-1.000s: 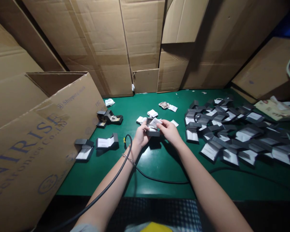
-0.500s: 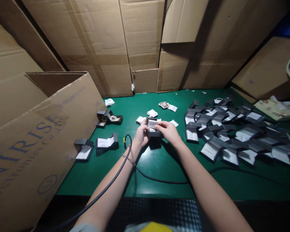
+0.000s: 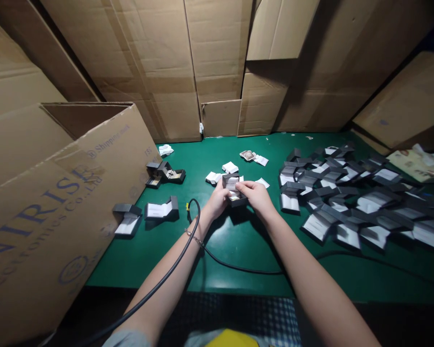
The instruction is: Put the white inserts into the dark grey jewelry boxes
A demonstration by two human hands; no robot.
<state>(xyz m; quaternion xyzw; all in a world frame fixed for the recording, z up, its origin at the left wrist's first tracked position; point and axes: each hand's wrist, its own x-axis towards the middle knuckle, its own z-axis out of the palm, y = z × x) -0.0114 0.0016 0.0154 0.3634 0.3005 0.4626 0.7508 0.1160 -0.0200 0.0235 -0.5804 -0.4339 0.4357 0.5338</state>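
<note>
One open box (image 3: pixel 238 202) between both hands, over the middle of the green table (image 3: pixel 246 241), with a white card (image 3: pixel 231 182) inside its raised lid. Gripped on the left side by the curled left hand (image 3: pixel 217 200); pinched at the right edge by the right hand (image 3: pixel 257 195), fingers nearly closed. Just beyond, some white packets (image 3: pixel 230 167). Farther right, many open boxes (image 3: pixel 332 197) crowded together; leftward, a few more beside a large carton (image 3: pixel 75 202). Before the left forearm, a looped black cable (image 3: pixel 186 241).
</note>
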